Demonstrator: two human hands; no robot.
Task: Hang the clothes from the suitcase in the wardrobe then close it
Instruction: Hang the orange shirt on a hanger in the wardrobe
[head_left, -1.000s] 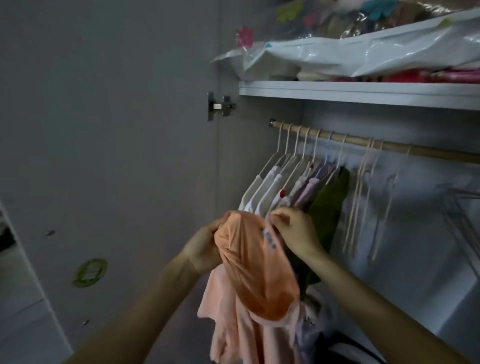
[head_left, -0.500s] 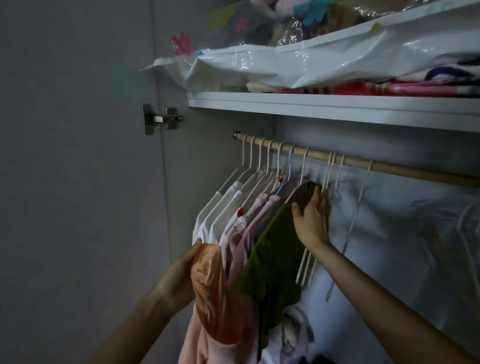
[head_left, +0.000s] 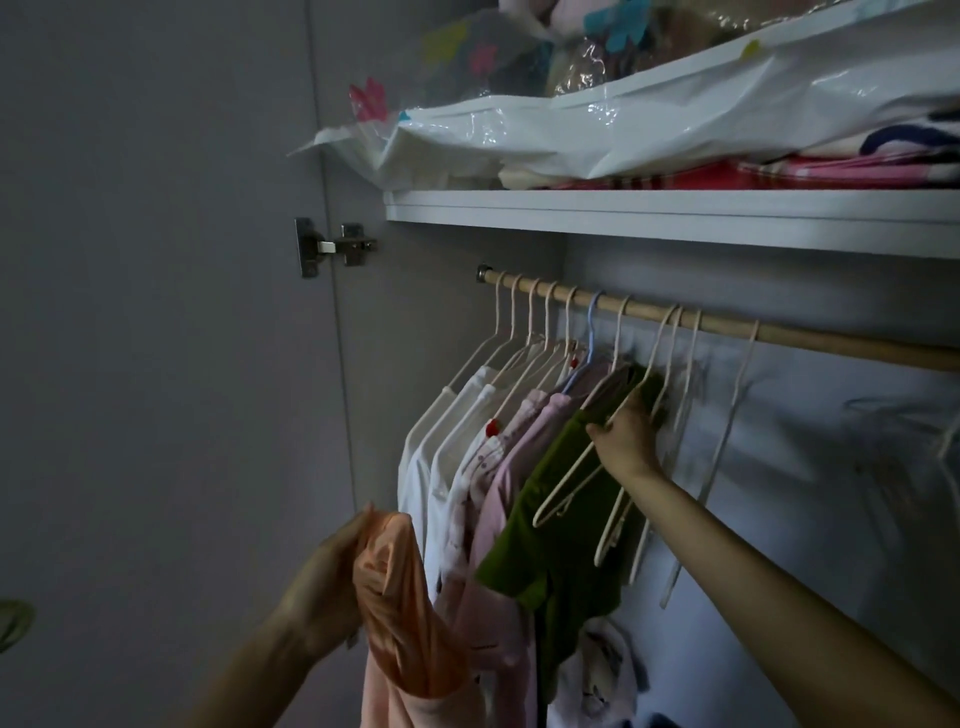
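Observation:
My left hand (head_left: 327, 582) grips a bunched orange garment (head_left: 400, 613) low in front of the open wardrobe. My right hand (head_left: 626, 434) reaches up among the hangers and grips an empty white hanger (head_left: 576, 483) that still hooks over the wooden rail (head_left: 831, 340). Next to that hand hangs a green garment (head_left: 535, 525). White and pink clothes (head_left: 467, 457) hang to its left. The suitcase is out of view.
A few more empty white hangers (head_left: 727, 415) hang to the right of my hand. A white shelf (head_left: 675, 213) above the rail carries plastic-wrapped bedding (head_left: 623, 124). The wardrobe door (head_left: 156, 312) stands open at left, with a metal hinge (head_left: 332, 247).
My right hand let go of the orange garment, rose to the rail and took hold of an empty hanger. My left hand lowered the orange garment to the left. The view tilted up.

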